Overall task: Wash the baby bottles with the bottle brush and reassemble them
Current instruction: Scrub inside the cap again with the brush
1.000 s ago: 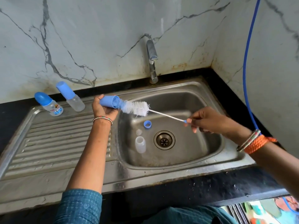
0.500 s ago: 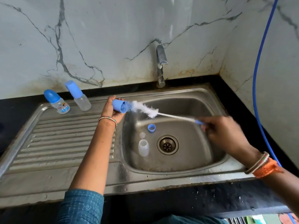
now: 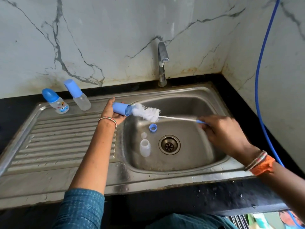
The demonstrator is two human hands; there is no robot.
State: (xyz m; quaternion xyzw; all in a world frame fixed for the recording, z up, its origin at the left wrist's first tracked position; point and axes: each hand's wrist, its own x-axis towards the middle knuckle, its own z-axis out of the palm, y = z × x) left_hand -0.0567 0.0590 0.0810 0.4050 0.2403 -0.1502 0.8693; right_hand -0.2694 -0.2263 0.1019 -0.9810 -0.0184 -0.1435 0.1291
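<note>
The left hand (image 3: pixel 113 113) grips a blue bottle cap (image 3: pixel 121 109) over the sink (image 3: pixel 189 164) edge, while the right hand (image 3: pixel 226 134) pinches the bottle brush (image 3: pixel 146 114) handle, its white bristles at the cap's mouth. In the basin lie an open bottle (image 3: pixel 144 147), a clear teat (image 3: pixel 144 135) and a blue ring (image 3: pixel 153 127). Two capped bottles (image 3: pixel 56 101) stand on the drainboard's far edge.

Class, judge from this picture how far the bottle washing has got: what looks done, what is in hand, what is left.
Looks done: two capped bottles stand assembled on the drainboard, though cleanliness can't be judged. In hand: the left hand holds a blue cap while the right hand works the bottle brush at its mouth. Left: the open bottle, teat and blue ring lie apart in the sink, unassembled.
</note>
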